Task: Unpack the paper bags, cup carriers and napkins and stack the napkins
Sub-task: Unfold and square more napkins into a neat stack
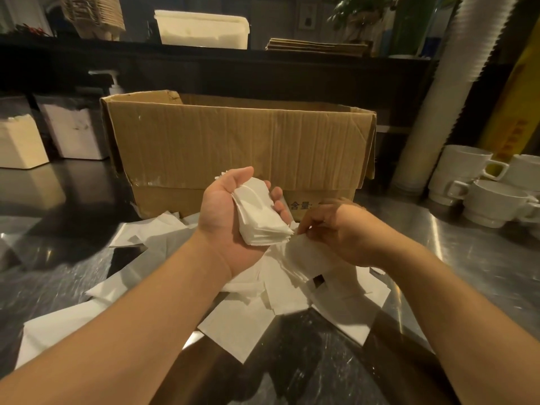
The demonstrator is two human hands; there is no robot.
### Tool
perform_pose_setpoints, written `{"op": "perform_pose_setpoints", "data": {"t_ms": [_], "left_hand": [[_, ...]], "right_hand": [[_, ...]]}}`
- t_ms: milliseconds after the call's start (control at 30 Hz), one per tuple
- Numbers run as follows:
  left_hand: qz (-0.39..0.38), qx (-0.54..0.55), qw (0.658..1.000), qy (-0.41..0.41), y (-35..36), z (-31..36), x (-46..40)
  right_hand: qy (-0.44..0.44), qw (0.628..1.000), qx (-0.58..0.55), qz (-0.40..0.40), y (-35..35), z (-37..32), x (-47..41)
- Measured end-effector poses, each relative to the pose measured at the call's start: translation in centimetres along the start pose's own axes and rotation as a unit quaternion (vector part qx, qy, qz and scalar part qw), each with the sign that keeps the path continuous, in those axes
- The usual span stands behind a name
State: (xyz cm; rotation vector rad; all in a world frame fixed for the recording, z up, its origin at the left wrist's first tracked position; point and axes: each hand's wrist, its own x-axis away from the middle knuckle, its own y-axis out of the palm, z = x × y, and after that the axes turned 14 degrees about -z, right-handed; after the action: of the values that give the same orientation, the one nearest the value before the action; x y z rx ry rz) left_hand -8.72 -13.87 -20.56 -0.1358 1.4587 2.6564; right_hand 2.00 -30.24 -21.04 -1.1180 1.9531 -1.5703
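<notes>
the napkins (260,213) are plain white, as are the loose ones (245,323) on the counter (467,252), which is shiny grey steel. the box (233,147) is brown cardboard with black print low on its front. the mugs (479,185) are white, the cup stack (438,92) off-white, the tub (201,30) cream, the plant (359,7) green.

Your one head camera looked forward and down from close above the counter, facing the cardboard box (233,147), which stood just beyond centre frame.
</notes>
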Motion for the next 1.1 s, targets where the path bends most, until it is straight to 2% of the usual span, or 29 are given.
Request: {"op": "perform_pose_setpoints", "data": {"t_ms": [33,100,233,533,633,800,933,1000,1100], "left_hand": [[0.001,-0.001,1.0,0.0,0.0,0.0,0.0],[0.004,0.0,1.0,-0.002,-0.1,-0.1,-0.1],[0.01,-0.004,1.0,-0.006,-0.2,-0.1,-0.1],[0.021,-0.006,1.0,-0.006,-0.4,-0.1,-0.2],[0.025,-0.012,1.0,-0.008,-0.6,-0.2,-0.3],[0.03,-0.024,0.999,-0.006,-1.0,-0.1,-0.5],[0.03,-0.036,0.999,0.001,-1.2,-0.1,-0.7],[0.034,-0.06,0.998,0.01,-1.3,0.0,-0.7],[0.04,-0.077,0.996,0.03,-1.2,-0.1,-0.8]], "right_hand": [[-0.005,1.0,0.025,0.013,0.2,0.0,-0.2],[-0.027,1.0,-0.003,0.002,0.3,0.2,-0.2],[-0.045,0.989,-0.104,-0.094,-0.2,-0.1,0.9],[-0.017,0.991,-0.074,-0.108,-0.4,-0.5,1.3],[-0.001,0.995,-0.06,-0.074,-0.4,-0.3,1.2],[0.005,0.99,-0.142,0.024,-1.3,-0.2,1.4],[-0.014,0.958,-0.268,0.103,-1.9,0.1,1.9],[-0.015,0.923,-0.368,0.11,-2.5,0.2,2.2],[-0.019,0.852,-0.516,0.082,-3.2,0.3,2.9]]}}
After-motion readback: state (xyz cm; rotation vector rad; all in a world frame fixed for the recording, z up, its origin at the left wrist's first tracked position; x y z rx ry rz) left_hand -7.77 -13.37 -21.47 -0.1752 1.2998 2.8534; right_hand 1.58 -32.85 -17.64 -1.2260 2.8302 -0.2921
